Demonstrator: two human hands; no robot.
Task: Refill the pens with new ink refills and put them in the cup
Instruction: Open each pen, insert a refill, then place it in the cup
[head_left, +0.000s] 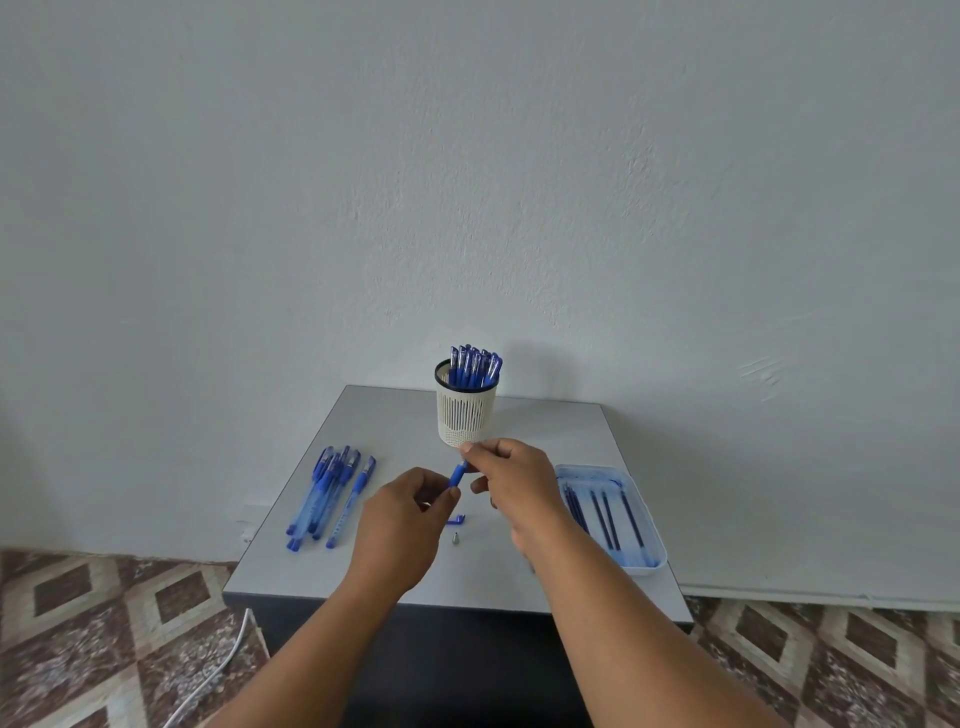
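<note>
**Pen held between both hands, just short of the cup**

We find the pen (457, 474) pinched by left hand (402, 525) low and right hand (511, 475) high, its long axis slanting up toward the cup (466, 415) directly behind. Right hand is nearer the cup.

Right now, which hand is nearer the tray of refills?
Right. The right hand is just beside the tray, on its left; the left hand is farther left, beyond the pen both hold.

A grey table (545, 431) against a pale wall (467, 156) — patterned floor (104, 613), white cable (228, 660).
</note>
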